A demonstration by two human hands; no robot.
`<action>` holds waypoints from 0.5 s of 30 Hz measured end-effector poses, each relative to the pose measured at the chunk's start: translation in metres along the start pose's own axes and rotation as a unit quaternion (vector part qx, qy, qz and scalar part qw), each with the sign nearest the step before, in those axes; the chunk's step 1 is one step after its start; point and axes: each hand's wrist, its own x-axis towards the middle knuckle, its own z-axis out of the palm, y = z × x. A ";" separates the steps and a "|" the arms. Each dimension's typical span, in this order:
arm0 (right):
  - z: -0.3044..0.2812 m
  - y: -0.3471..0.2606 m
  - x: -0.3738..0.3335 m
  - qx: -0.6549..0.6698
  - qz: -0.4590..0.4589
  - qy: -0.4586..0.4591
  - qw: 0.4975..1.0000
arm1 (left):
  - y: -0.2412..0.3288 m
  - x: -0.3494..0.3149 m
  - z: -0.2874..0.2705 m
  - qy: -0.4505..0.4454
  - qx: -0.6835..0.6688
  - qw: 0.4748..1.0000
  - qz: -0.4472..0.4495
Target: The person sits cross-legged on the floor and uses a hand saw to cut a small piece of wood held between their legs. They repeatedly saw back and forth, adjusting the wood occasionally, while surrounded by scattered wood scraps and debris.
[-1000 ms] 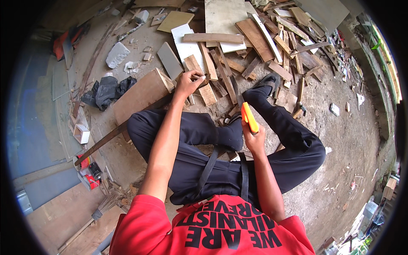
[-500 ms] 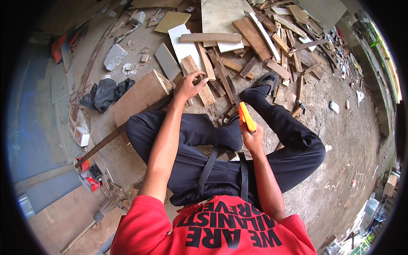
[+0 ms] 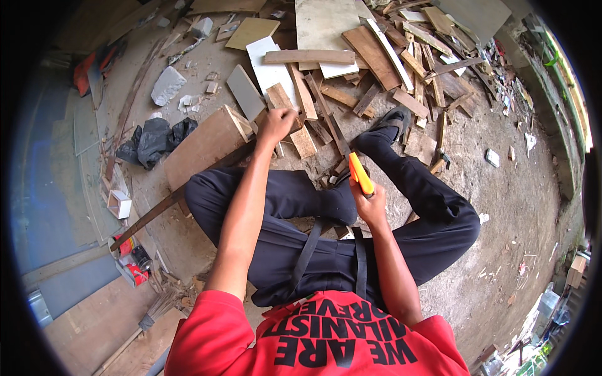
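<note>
My right hand [image 3: 371, 203] is wrapped round the yellow-orange handle of a handsaw [image 3: 359, 173]. Its dark blade points away from me, toward the wood scraps beyond my foot. My left hand [image 3: 278, 125] is closed at the far end of a long dark wooden strip [image 3: 150, 216]. That strip slants up from the lower left, passes by my left knee, and rests along the edge of a pale board box [image 3: 204, 144]. Saw and strip are apart. Past my left hand lies a short light-brown plank [image 3: 304, 143].
Scrap boards, including a brown panel [image 3: 374, 56], are heaped ahead. At left lie a black plastic bag [image 3: 155, 141] and a white block [image 3: 168, 86]. A hammer [image 3: 441, 161] lies beside my right leg. Red cans [image 3: 133, 272] stand lower left.
The fingers of my left hand have closed round the strip's end, and the hand has turned slightly. My right hand with the handsaw has shifted a little to the left.
</note>
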 end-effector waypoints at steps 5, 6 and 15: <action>0.000 -0.004 0.000 0.000 0.013 -0.013 1.000 | -0.007 0.002 0.001 -0.017 -0.088 0.996 -0.001; 0.000 -0.001 0.000 0.009 0.018 -0.010 1.000 | 0.001 -0.004 -0.003 -0.054 -0.077 0.995 0.026; 0.001 -0.003 0.000 0.019 0.020 -0.017 0.999 | 0.006 -0.011 -0.017 -0.075 -0.100 0.987 0.103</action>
